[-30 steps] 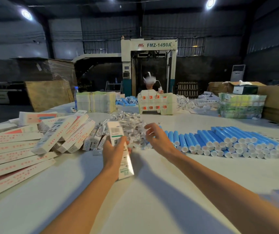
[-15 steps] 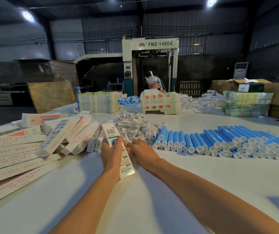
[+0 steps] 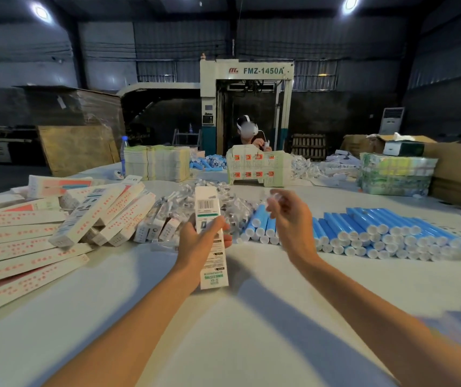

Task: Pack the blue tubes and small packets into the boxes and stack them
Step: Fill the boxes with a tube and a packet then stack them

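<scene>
My left hand (image 3: 200, 241) grips a long white box (image 3: 209, 233) with a barcode, held above the white table (image 3: 223, 317), its far end pointing away from me. To its right, my right hand (image 3: 290, 219) is raised, pinching a small clear packet (image 3: 275, 195) at its fingertips. Behind both hands lies a heap of clear small packets (image 3: 235, 208). A row of blue tubes (image 3: 377, 233) with white caps stretches across the table on the right.
Filled white boxes (image 3: 19, 247) with red print lie stacked and fanned out on the left. Bundles of flat cartons (image 3: 156, 163) and a printed carton stack (image 3: 258, 169) stand farther back. Another person (image 3: 247, 135) sits across the table. Wrapped green packs (image 3: 394, 174) are at the right.
My right hand reached into the packet heap, then lifted up and to the right with a small packet. The left hand kept the box and raised it slightly.
</scene>
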`<action>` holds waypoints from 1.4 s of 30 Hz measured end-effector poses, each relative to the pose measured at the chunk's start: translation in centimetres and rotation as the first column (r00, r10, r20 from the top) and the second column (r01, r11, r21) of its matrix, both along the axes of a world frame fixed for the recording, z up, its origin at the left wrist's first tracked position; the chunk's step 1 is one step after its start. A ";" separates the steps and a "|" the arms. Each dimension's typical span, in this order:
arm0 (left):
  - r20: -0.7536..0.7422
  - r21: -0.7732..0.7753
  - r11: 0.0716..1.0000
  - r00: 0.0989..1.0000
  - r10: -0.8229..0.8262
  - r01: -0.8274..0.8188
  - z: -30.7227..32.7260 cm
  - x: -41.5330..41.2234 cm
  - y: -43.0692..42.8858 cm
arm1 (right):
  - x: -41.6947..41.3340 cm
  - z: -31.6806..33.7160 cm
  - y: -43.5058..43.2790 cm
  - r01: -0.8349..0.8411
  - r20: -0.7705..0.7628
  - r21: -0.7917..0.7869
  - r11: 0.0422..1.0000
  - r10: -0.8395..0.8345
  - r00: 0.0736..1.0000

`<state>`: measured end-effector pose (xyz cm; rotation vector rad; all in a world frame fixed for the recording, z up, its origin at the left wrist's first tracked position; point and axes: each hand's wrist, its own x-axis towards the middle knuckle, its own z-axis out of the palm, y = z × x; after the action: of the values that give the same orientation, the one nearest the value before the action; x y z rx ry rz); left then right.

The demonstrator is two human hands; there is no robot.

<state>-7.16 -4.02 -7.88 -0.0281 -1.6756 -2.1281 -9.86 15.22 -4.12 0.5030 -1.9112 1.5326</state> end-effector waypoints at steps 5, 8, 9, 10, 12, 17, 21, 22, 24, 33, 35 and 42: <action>0.034 -0.039 0.968 0.968 -0.248 0.250 -0.4 2.4 4.1 | 2.4 4.8 4.2 -0.013 -0.012 -0.132 0.991 0.011 1.000; 0.031 0.013 0.936 0.935 -0.352 0.352 -0.6 3.2 5.8 | 3.3 6.1 4.7 -0.028 -0.016 -0.076 0.997 0.027 0.999; 0.022 0.020 0.928 0.928 -0.371 0.371 -0.6 3.3 6.0 | 3.5 6.4 4.6 -0.038 -0.032 -0.059 0.998 0.036 0.999; 0.015 0.017 0.924 0.924 -0.383 0.383 -0.6 3.4 6.2 | 3.6 6.6 4.5 -0.045 -0.049 -0.041 0.998 0.043 0.998; 0.011 -0.002 0.921 0.921 -0.390 0.390 -0.6 3.6 6.4 | 3.7 6.8 4.1 -0.048 -0.071 -0.005 0.999 0.048 0.996; -0.009 -0.027 0.921 0.921 -0.389 0.389 -0.5 3.7 6.6 | 3.3 6.8 2.3 -0.036 -0.056 0.047 0.998 0.038 0.998; -0.021 -0.062 0.924 0.925 -0.380 0.378 -0.4 3.8 6.7 | 3.0 6.2 1.1 -0.128 -0.006 0.120 0.985 0.130 0.992; -0.023 -0.064 0.924 0.925 -0.379 0.377 -0.4 3.9 6.7 | 2.9 6.1 0.9 -0.142 -0.009 0.132 0.981 0.145 0.989; -0.026 -0.069 0.924 0.925 -0.378 0.375 -0.3 3.9 6.7 | 2.9 5.8 0.5 -0.166 -0.008 0.184 0.969 0.170 0.985; -0.043 -0.100 0.920 0.922 -0.384 0.378 -0.5 4.0 6.7 | 4.2 2.5 2.5 -0.068 0.013 0.261 0.963 0.066 0.998; -0.058 -0.131 0.922 0.926 -0.373 0.364 -0.5 4.0 7.0 | 5.2 1.1 3.4 -0.163 0.135 0.162 0.973 0.142 0.981; -0.170 -0.236 0.917 0.916 -0.365 0.321 -0.2 4.4 7.7 | 7.7 -1.6 4.1 -0.422 0.170 -0.111 0.900 0.435 0.884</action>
<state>-2.75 3.69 -8.10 -0.6349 -1.8584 -2.0894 -2.21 19.36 -5.75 0.8167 -1.9662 1.9868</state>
